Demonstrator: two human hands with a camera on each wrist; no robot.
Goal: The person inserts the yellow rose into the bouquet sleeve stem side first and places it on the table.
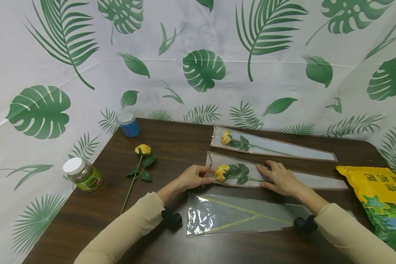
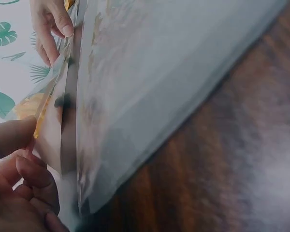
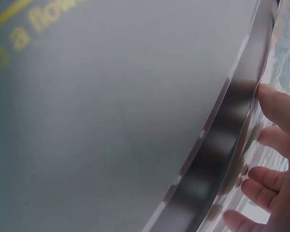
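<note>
A yellow artificial rose (image 1: 222, 172) with green leaves lies in a clear, tapered flower sleeve (image 1: 303, 179) on the table. My left hand (image 1: 194, 177) pinches the edge of the sleeve's wide end between thumb and fingers, close beside the bloom. Over the stem, my right hand (image 1: 279, 178) rests on the sleeve; its fingers (image 3: 275, 111) are spread along the edge in the right wrist view. Nearer to me lies a flat sleeve (image 1: 237, 214) with gold lines. Behind the held one, another sleeve (image 1: 283, 146) contains a second yellow rose (image 1: 226, 137).
A loose yellow rose (image 1: 142, 149) lies on the left of the dark wooden table (image 1: 175, 137). Near that edge stand a white-lidded jar (image 1: 83, 174) and a blue jar (image 1: 129, 125). At the right is a yellow and green bag (image 1: 379, 198). A leaf-print cloth (image 1: 171, 33) hangs behind.
</note>
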